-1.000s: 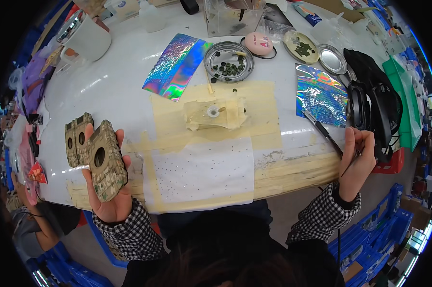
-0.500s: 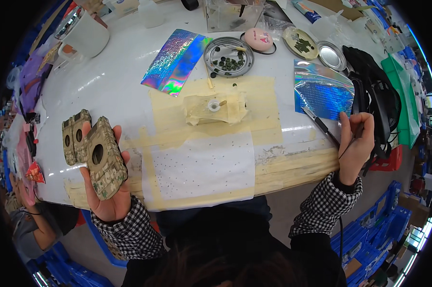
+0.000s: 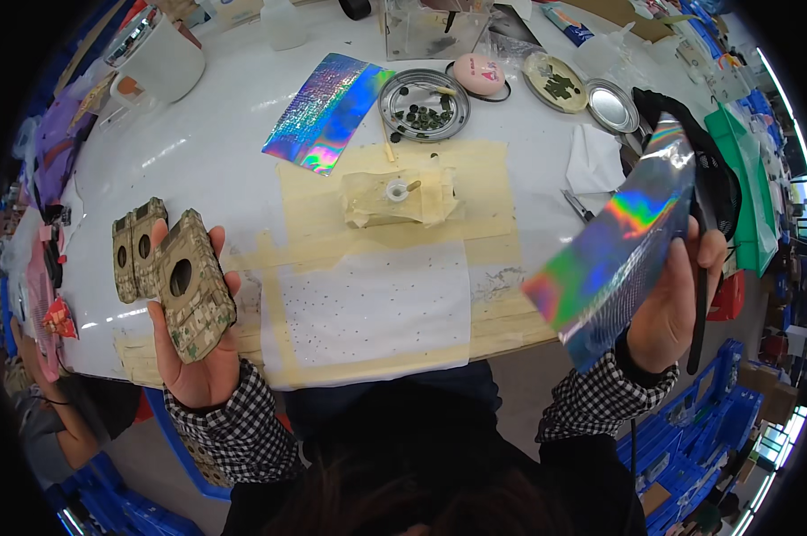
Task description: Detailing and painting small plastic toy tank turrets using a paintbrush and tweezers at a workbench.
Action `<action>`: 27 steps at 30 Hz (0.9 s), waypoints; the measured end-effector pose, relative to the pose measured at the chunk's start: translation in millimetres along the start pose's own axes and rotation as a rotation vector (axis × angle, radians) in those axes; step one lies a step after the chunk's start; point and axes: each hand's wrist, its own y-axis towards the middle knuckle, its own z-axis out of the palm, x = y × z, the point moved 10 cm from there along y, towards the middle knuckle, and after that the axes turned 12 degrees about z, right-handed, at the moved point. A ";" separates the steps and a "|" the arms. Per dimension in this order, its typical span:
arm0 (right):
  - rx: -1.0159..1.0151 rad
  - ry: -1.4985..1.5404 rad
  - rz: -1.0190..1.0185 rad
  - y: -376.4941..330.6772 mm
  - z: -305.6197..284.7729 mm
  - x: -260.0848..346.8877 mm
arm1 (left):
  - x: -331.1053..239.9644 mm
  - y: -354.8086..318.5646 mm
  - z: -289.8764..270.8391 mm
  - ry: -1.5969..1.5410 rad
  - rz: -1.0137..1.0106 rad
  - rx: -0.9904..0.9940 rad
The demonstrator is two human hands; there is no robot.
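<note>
In my left hand (image 3: 202,344) lies a camouflage-patterned casing (image 3: 192,286) with a round hole, the fingers curled round its edges. Just beyond it, two similar casings (image 3: 139,250) sit side by side on the table. My right hand (image 3: 671,308) is raised at the right edge of the table, gripping a shiny holographic bubble mailer (image 3: 631,237) by its side. A long black strip (image 3: 700,308) runs down past that hand; whether the fingers hold it I cannot tell. Left of the mailer, a slim pen-like tool (image 3: 578,205) is partly hidden under it.
A tape-covered block (image 3: 399,198) with a small white ring stands mid-table. In front lies a white sheet (image 3: 376,313) dotted with tiny pieces. Behind are a round metal dish (image 3: 424,129) of dark parts, another holographic mailer (image 3: 325,112) and a pink oval case (image 3: 479,74). A white cloth (image 3: 593,159) lies right.
The right-hand mailer has come off the table into my right hand, tilted upright toward me. The white cloth beneath it now shows. My left hand still holds the casing, almost unmoved.
</note>
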 end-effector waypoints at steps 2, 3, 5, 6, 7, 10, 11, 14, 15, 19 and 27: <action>0.043 -0.176 0.150 3.4 8.2 -26.3 | 0.4 -1.2 -4.5 -0.023 -0.027 -0.024; 0.064 -0.305 0.131 3.2 16.5 -30.6 | -0.3 -1.1 -2.4 -0.025 -0.014 -0.012; 0.036 -0.494 0.090 3.6 24.3 -43.5 | -0.6 0.5 2.8 -0.025 0.009 0.006; 0.032 -0.590 0.081 2.4 25.6 -45.7 | 0.6 0.1 2.3 -0.031 -0.003 -0.001; 0.046 -0.598 0.053 1.5 29.5 -45.7 | 1.4 -0.3 1.5 -0.037 -0.016 -0.007; 0.058 -0.678 -0.021 1.8 32.6 -46.6 | 2.7 1.1 5.6 -0.011 -0.026 -0.002; 0.056 -0.715 -0.045 1.5 31.8 -46.6 | 4.0 2.2 7.6 0.004 -0.027 0.006; 0.048 -0.762 -0.037 1.9 32.7 -47.5 | 5.8 2.9 8.2 -0.043 -0.059 0.027; 0.051 -0.777 -0.035 2.5 32.5 -47.0 | 3.6 3.3 6.6 0.096 -0.019 -0.015; 0.061 -0.796 -0.070 3.5 32.3 -46.0 | 12.3 1.0 7.5 -0.108 -0.153 0.012; 0.039 -0.798 -0.081 7.6 27.1 -42.1 | 14.6 -1.8 8.6 -0.165 -0.167 0.055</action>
